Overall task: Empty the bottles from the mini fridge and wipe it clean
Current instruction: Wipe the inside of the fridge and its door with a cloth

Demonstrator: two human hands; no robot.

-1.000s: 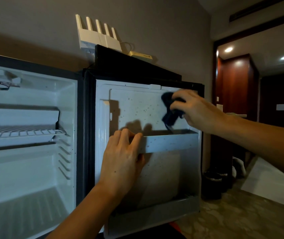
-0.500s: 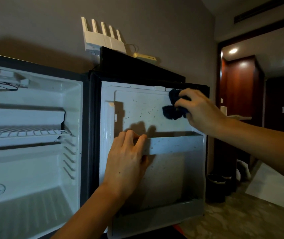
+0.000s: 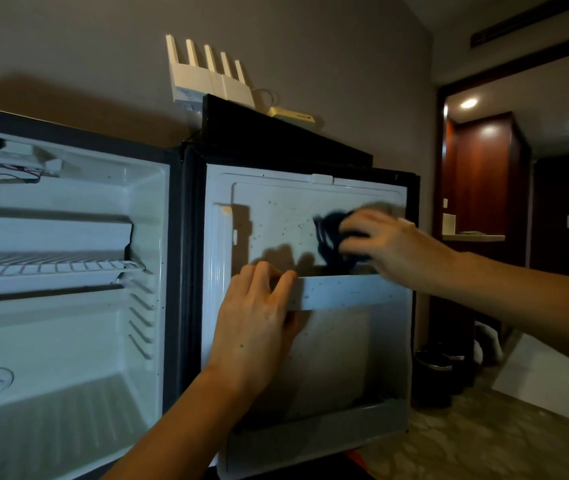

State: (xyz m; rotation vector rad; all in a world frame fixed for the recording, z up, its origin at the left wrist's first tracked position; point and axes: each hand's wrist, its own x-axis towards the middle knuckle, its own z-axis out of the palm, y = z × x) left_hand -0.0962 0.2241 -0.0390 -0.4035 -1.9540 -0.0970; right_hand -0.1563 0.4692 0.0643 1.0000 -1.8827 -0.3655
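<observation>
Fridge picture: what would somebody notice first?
Probably the right hand rubbing a dark cloth over the speckled inside of the open fridge door, upper middle. Just below, the left hand grips the door shelf. On the left, the fridge compartment stands open, no bottles visible.

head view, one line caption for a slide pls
Right hand wipes open fridge door with dark cloth; left hand steadies door shelf.

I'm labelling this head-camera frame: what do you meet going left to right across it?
Wire shelf → left hand → dark cloth → right hand → dark bin on the floor.
</observation>
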